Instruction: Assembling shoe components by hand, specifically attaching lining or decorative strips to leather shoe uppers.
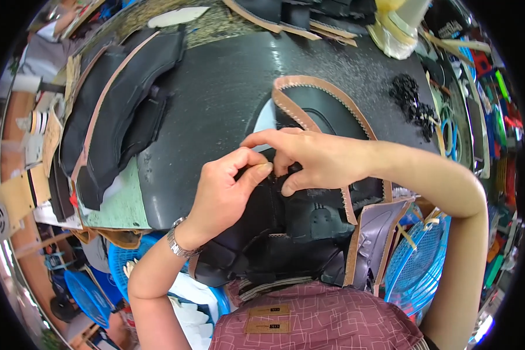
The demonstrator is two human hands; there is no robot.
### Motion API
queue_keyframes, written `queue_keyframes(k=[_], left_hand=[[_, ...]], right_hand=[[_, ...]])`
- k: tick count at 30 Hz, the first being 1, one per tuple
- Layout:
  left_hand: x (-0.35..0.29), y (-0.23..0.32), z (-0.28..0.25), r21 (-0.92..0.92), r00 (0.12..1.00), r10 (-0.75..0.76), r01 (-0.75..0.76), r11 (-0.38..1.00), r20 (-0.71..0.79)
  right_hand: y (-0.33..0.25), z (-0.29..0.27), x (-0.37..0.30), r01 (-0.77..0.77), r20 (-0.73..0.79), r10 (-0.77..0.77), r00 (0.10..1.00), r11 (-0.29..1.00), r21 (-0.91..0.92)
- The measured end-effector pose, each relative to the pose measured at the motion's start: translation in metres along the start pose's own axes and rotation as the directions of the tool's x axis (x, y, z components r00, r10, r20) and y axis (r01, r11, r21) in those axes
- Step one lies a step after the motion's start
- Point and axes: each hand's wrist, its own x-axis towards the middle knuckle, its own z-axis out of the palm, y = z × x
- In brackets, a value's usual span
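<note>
A black leather piece (324, 219), looking like part of a bag or boot, lies over the near edge of the dark work board and into my lap. My left hand (230, 184) is closed, thumb and forefinger pinching the upper edge of this piece near a dark seam that resembles a zipper. Right beside it, my right hand (321, 160) bends its fingers and thumb round a small dark bit too hidden to name. Its forefinger reaches out above the left fingertips. A tan strip with a zigzag edge (356, 108) loops up behind my right hand.
Stacked black leather pieces (125, 99) lie on the left, and more (309, 17) at the far edge. A heap of small black parts (411, 102), blue-handled scissors (449, 137) and a yellowish container (396, 32) are on the right. Blue baskets (417, 262) stand below the table.
</note>
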Motion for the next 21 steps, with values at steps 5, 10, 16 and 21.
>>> queue_keyframes(k=[5,10,16,21], left_hand=[[0.002,0.001,-0.001,-0.068,0.993,-0.111,0.114,0.991,0.038],[0.002,0.003,-0.003,-0.063,0.985,-0.153,0.158,0.985,0.086],[0.002,0.011,-0.009,0.052,0.946,-0.260,0.255,0.966,0.192],[0.003,0.012,-0.008,0.167,0.943,-0.274,0.244,0.955,0.188]], right_hand=[[0.007,0.002,0.006,0.101,-0.022,-0.103,0.994,0.993,-0.063],[0.011,0.003,0.011,0.103,0.009,-0.103,0.995,0.991,-0.081],[0.007,0.006,0.011,0.014,-0.019,-0.016,1.000,0.994,-0.109],[0.003,0.012,0.004,-0.019,-0.086,0.013,0.996,0.998,-0.061]])
